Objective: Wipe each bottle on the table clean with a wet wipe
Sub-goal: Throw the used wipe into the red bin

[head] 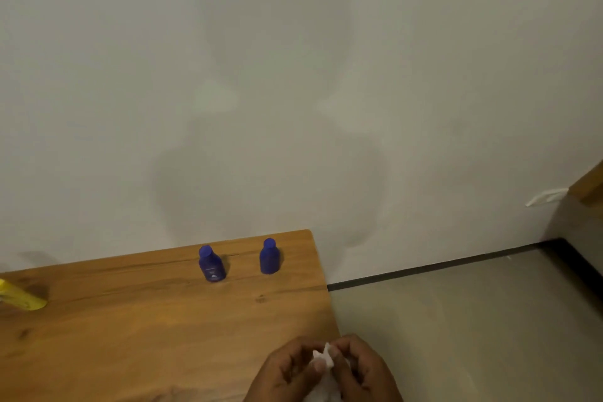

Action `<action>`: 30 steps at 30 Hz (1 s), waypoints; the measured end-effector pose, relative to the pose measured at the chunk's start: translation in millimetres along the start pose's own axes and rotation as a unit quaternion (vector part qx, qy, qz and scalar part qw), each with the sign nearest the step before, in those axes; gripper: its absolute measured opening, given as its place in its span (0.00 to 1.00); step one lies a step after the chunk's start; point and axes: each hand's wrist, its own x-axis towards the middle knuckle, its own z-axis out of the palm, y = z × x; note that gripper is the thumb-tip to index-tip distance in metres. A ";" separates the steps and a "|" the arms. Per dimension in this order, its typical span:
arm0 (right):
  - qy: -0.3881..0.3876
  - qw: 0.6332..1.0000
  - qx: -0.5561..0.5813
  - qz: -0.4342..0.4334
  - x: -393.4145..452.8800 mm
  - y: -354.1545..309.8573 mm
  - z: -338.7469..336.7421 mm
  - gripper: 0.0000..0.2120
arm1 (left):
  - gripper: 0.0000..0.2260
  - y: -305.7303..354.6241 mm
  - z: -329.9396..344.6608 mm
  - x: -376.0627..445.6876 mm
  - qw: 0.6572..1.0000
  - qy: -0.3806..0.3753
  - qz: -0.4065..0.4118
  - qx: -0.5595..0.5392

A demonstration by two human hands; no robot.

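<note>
Two blue bottles (pixel 211 264) (pixel 269 256) stand capped and upright at the table's (pixel 130 320) far edge, well apart from my hands; I judge neither is wiped yet. My left hand (pixel 287 369) and right hand (pixel 365 369) both pinch a bunched white wipe (pixel 323 359) near me. Contents: I cannot tell. A yellow container (pixel 23 297) lies at left.

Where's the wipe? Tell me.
The wipe is at the bottom of the head view, pinched between the left hand and right hand, by the table's right edge.
</note>
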 end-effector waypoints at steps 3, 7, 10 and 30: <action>-0.011 0.999 -0.031 -0.041 -4.0 -14.7 15.5 0.08 | 0.26 9.3 -14.5 -23.5 0.999 0.035 0.008 -0.002; 0.014 0.991 -0.053 -0.121 -12.5 -36.4 37.4 0.08 | 0.16 28.4 -49.4 -67.4 0.991 0.119 0.032 0.047; -0.003 0.995 0.050 -0.088 -31.2 -57.9 57.1 0.07 | 0.15 45.0 -74.0 -119.2 0.984 0.176 0.027 0.022; -0.165 0.966 0.094 -0.174 -273.7 -72.7 300.6 0.07 | 0.03 -44.3 -169.6 -428.4 0.957 0.272 0.026 -0.093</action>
